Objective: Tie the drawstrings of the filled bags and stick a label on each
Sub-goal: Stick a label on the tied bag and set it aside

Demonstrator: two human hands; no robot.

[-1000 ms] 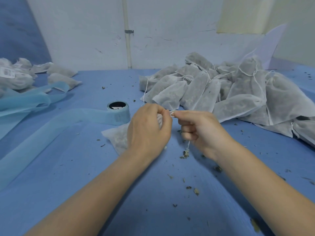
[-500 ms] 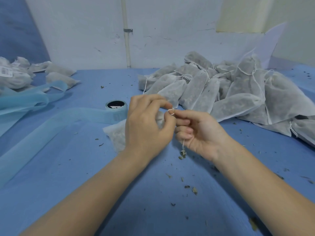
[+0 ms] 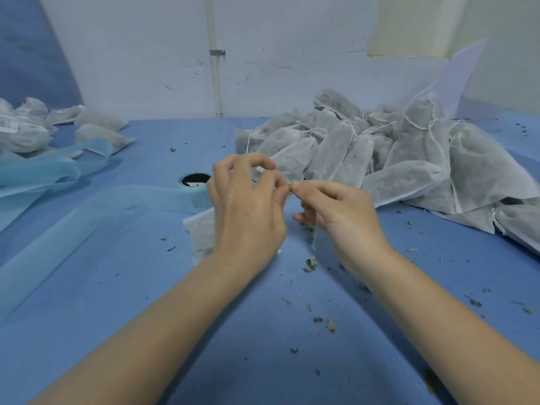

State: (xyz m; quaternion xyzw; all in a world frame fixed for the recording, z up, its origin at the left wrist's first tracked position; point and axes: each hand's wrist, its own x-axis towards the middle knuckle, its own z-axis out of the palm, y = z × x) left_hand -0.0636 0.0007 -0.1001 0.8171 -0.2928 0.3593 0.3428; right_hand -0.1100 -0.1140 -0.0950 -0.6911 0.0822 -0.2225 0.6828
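the left hand (image 3: pixel 248 211) and the right hand (image 3: pixel 339 211) met fingertip to fingertip above the blue table (image 3: pixel 263 361), each with fingers curled and pinching the thin white drawstring (image 3: pixel 315 238) of a filled bag (image 3: pixel 201 232) lying under the left hand. the label roll (image 3: pixel 194 185) stood just behind it, the pile of bags (image 3: pixel 394 159) to the right

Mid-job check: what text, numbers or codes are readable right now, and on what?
Nothing can be read.
Label roll: barcode-like print on its outer wrap, too blurred to read.
White label on a tied bag at far left: dark print, too small to read.
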